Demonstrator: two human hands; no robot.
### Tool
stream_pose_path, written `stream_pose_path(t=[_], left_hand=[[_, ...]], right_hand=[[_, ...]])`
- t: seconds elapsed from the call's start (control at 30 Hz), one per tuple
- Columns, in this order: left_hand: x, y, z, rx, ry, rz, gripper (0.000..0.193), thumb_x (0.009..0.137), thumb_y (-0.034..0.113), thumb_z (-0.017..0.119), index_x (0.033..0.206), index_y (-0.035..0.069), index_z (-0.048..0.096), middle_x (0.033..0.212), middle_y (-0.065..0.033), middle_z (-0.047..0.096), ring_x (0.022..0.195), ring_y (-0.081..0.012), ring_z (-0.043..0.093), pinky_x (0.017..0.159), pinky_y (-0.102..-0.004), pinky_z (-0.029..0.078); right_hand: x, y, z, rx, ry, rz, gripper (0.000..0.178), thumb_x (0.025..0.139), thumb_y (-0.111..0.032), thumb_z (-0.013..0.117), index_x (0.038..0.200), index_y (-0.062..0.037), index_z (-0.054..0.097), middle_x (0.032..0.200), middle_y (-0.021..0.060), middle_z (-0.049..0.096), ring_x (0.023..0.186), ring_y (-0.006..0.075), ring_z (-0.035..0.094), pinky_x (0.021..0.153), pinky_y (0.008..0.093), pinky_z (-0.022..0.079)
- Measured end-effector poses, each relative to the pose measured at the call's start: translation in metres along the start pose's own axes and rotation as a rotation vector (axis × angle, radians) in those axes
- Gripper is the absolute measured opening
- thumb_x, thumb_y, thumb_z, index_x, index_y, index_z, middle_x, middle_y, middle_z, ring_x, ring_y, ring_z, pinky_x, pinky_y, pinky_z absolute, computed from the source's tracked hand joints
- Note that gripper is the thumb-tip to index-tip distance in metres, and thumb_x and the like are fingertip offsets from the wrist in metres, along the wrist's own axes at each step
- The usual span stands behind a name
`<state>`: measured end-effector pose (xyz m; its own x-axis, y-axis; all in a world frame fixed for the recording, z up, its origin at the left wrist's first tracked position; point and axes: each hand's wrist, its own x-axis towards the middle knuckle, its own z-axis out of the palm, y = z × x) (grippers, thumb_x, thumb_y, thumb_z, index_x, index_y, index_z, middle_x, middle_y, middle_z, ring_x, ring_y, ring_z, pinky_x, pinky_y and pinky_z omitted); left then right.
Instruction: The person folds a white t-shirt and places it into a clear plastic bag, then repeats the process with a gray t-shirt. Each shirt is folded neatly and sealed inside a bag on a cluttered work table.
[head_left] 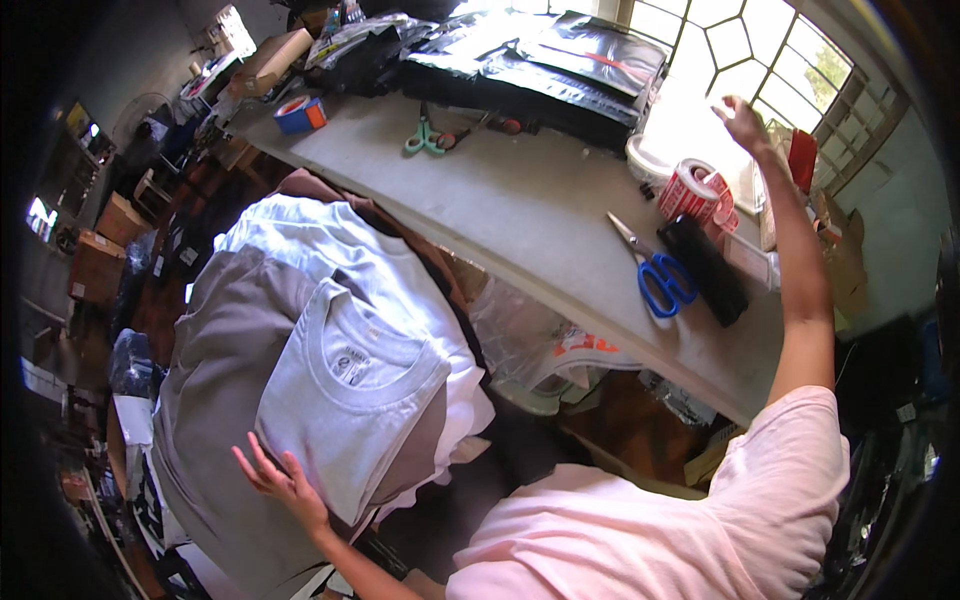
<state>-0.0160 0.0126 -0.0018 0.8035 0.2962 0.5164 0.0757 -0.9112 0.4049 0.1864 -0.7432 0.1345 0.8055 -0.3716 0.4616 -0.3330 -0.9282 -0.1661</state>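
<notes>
A folded light grey T-shirt [345,400] lies on top of a heap of garments, its round collar facing up. My left hand [285,487] rests at the shirt's lower left edge with fingers spread, gripping nothing. Beneath are a taupe garment [215,330] and white shirts [320,235]. My right arm is stretched far over the table, and my right hand [742,125] is raised before the bright window. Its fingers are curled together; glare hides whatever they may hold. Below that hand sit a red-and-white roll of labels [690,192] and a white round tub [648,160].
On the grey table [480,200] lie blue-handled scissors [660,280], a black roll-like object [703,270], green-handled scissors [425,138] and a blue-and-orange tape roll [300,115]. Black plastic packages [540,70] are piled at the back. Clear plastic bags [525,335] hang under the table edge.
</notes>
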Motion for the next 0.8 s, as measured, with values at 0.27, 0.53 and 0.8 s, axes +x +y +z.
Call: stream_pose_path(t=[0.27, 0.53, 0.8], left_hand=[[-0.005, -0.004, -0.012, -0.055, -0.035, -0.053, 0.052, 0.095, 0.039, 0.034, 0.132, 0.003, 0.041, 0.144, -0.015, 0.026, 0.132, -0.0271, 0.022, 0.107, -0.0405, 0.013], [-0.001, -0.009, -0.01, -0.069, -0.089, -0.087, 0.051, 0.096, 0.036, 0.032, 0.13, 0.001, 0.042, 0.14, -0.0158, 0.032, 0.13, -0.0269, 0.027, 0.106, -0.0399, 0.016], [-0.002, -0.006, -0.009, -0.063, -0.099, -0.082, 0.046, 0.098, 0.03, 0.03, 0.129, -0.001, 0.043, 0.139, -0.0156, 0.035, 0.129, -0.0259, 0.03, 0.106, -0.0384, 0.02]], right_hand=[[0.012, 0.04, 0.11, -0.004, -0.362, 0.357, 0.102, 0.072, -0.078, 0.04, 0.136, 0.0009, 0.031, 0.139, 0.0221, 0.033, 0.133, 0.0323, 0.026, 0.109, 0.0407, 0.021], [0.004, 0.02, 0.128, -0.304, -0.508, 0.355, 0.094, 0.076, -0.077, 0.028, 0.145, -0.0149, 0.01, 0.15, 0.0116, 0.006, 0.138, 0.0335, 0.002, 0.108, 0.0554, 0.005], [-0.002, 0.022, 0.128, -0.25, -0.427, 0.362, 0.063, 0.09, -0.058, 0.025, 0.143, -0.0248, 0.019, 0.15, 0.011, 0.012, 0.138, 0.0306, 0.006, 0.108, 0.0561, 0.006]])
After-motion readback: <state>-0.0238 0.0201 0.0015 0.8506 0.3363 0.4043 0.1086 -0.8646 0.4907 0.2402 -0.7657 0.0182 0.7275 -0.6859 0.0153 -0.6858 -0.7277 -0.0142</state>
